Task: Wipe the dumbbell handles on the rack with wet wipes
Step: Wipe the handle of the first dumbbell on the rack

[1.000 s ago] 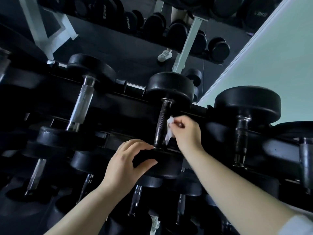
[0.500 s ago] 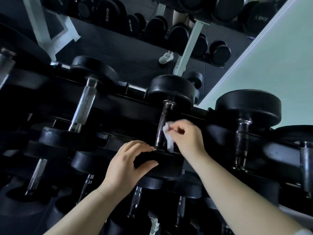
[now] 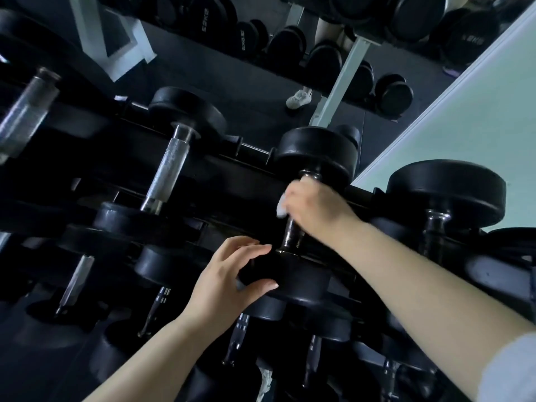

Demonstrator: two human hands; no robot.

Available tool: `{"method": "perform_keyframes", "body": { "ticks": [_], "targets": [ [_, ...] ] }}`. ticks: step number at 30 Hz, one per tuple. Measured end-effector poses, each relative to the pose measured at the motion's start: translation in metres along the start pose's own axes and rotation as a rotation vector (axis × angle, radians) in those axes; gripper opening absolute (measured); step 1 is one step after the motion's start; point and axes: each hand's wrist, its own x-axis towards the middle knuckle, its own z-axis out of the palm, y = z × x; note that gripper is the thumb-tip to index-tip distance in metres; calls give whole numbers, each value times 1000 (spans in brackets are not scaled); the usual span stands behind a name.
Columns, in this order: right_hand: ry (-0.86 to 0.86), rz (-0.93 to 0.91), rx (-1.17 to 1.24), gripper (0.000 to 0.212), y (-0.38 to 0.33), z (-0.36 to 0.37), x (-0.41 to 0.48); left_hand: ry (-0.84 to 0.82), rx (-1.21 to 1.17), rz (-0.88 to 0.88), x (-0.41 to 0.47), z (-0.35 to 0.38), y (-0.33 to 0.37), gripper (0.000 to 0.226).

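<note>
Right hand (image 3: pixel 314 208) is curled round the dark metal handle (image 3: pixel 291 236) of a black dumbbell (image 3: pixel 316 152), at its upper end, with the white wet wipe (image 3: pixel 280 209) pressed beneath it. Left hand (image 3: pixel 229 278) grips the near black head (image 3: pixel 304 285). To wipe well, hold that head steady and draw the wipe down the whole handle. The black rack (image 3: pixel 255 150) carries more dumbbells; no wipe packet shows.

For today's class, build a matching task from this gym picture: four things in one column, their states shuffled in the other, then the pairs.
1 left hand
2 right hand
3 wet wipe
4 silver handle

a untouched
b grips black weight head
c wraps dark handle
d white, peeking from a hand

Pairs: 1-b, 2-c, 3-d, 4-a
</note>
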Motion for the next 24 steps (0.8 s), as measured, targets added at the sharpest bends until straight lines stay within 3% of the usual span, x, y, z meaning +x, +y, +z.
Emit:
{"method": "perform_keyframes", "body": {
  "ticks": [3, 8, 13, 18, 24],
  "targets": [
    [90, 174, 20, 15, 5, -4, 6, -16, 9, -12, 1, -1, 2, 55],
    [-88, -134, 106, 15, -19, 6, -18, -12, -10, 5, 2, -1, 4, 53],
    [201, 130, 36, 19, 7, -5, 1, -9, -1, -25, 2, -2, 5, 58],
    [-56, -164, 159, 21, -15, 5, -25, -23, 4, -4, 3, -3, 5, 56],
    [268, 183, 31, 19, 9, -1, -3, 2, -24, 3, 2, -3, 6, 52]
  ]
}}
